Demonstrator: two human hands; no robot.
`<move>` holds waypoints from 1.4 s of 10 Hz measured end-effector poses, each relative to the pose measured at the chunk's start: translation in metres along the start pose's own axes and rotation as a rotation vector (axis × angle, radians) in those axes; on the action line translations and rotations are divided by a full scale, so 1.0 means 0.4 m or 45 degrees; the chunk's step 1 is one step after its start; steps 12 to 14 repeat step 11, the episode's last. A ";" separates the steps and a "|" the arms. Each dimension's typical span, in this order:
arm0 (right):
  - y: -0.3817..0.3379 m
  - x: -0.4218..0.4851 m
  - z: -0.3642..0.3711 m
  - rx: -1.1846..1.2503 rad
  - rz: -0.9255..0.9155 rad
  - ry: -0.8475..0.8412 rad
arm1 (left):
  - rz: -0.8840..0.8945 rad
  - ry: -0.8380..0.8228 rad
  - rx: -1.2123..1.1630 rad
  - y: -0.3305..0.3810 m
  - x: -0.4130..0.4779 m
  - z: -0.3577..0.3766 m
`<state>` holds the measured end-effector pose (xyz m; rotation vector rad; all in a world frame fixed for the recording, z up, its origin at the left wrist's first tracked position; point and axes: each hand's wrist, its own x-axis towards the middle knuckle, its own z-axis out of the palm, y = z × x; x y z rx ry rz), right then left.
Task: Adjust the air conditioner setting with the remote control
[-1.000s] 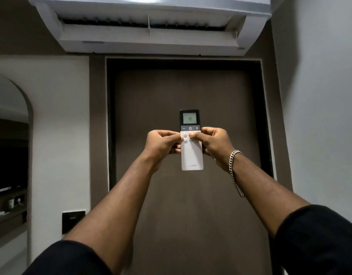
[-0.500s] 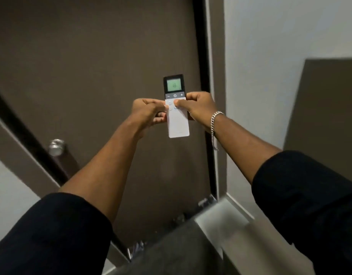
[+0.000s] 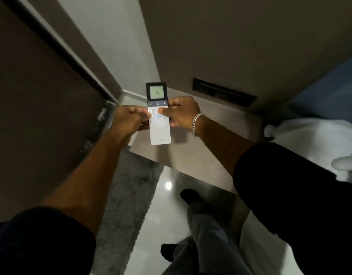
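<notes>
I hold a slim white remote control (image 3: 160, 132) with a black top and a lit green screen upright in front of me. My left hand (image 3: 129, 120) grips its left edge, thumb resting on the white buttons. My right hand (image 3: 183, 114), with a silver chain bracelet at the wrist, grips the right edge, thumb on the buttons just under the black band. The air conditioner is out of view.
A brown door (image 3: 32, 116) stands at the left. A brown cabinet panel with a dark slot handle (image 3: 222, 92) is ahead on the right. Below are a glossy floor (image 3: 161, 211), a grey rug (image 3: 127, 195), my legs and white bedding (image 3: 314, 143) at right.
My view has swung down and to the right, from the air conditioner and door to the floor and cabinet. Both hands stay on the remote; the thumbs have shifted slightly on the buttons.
</notes>
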<state>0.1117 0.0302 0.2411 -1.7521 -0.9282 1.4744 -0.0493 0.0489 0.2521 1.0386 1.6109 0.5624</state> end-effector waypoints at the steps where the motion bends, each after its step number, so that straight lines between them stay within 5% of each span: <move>1: 0.167 0.054 -0.066 0.037 0.169 0.078 | -0.057 -0.133 0.060 -0.117 0.079 0.144; 4: 0.597 0.231 -0.146 -0.082 0.510 0.261 | -0.117 -0.084 0.331 -0.462 0.227 0.487; 6: 0.663 0.280 -0.128 0.032 0.614 0.454 | 0.203 0.022 0.549 -0.490 0.247 0.536; 7: 0.660 0.293 -0.127 0.070 0.657 0.484 | 0.340 -0.032 0.705 -0.485 0.235 0.527; 9: 0.615 0.289 -0.131 0.034 0.789 0.352 | 0.236 -0.216 0.625 -0.421 0.200 0.468; 14: 0.502 0.233 -0.110 -0.074 0.722 0.339 | 0.275 -0.075 0.581 -0.334 0.159 0.339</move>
